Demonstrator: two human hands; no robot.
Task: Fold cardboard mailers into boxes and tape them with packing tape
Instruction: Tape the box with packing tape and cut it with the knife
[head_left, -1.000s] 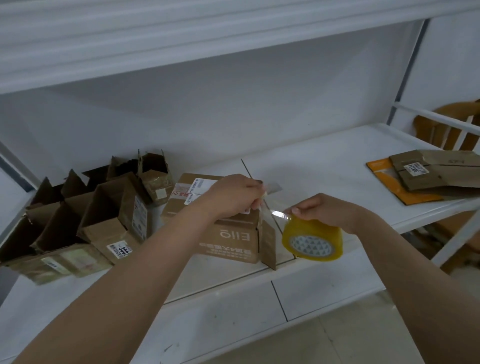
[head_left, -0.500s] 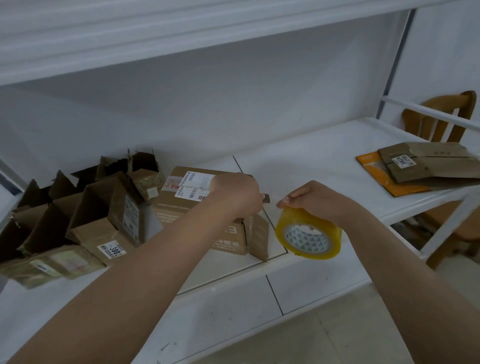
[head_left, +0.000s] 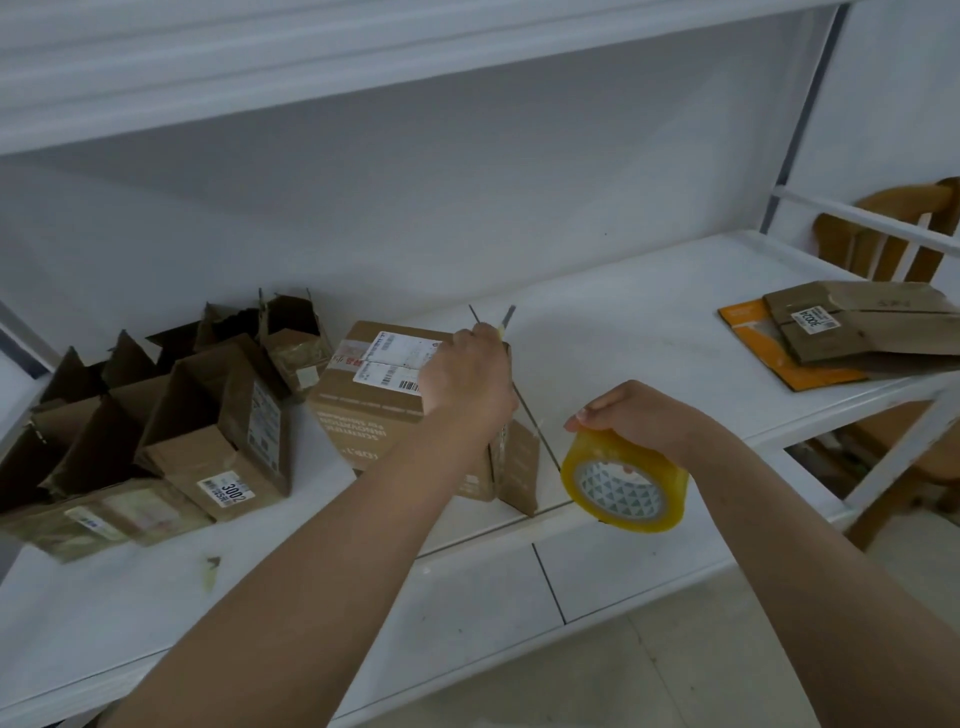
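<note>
Nearest the shelf edge (head_left: 597, 566), right hand (head_left: 639, 415) is curling over yellow tape roll (head_left: 623, 480), light, rigid, best gripped through its core; beyond, left hand (head_left: 467, 379) is pinching a tape end against upright cardboard box (head_left: 374, 415), light, crushable, best steadied at corners.

one roll of tape (head_left: 623, 480), one closed box (head_left: 395, 410), two hands, one wooden chair (head_left: 893, 228).

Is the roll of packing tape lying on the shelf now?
No, the right hand holds the tape roll up in the air, in front of the shelf edge.
</note>
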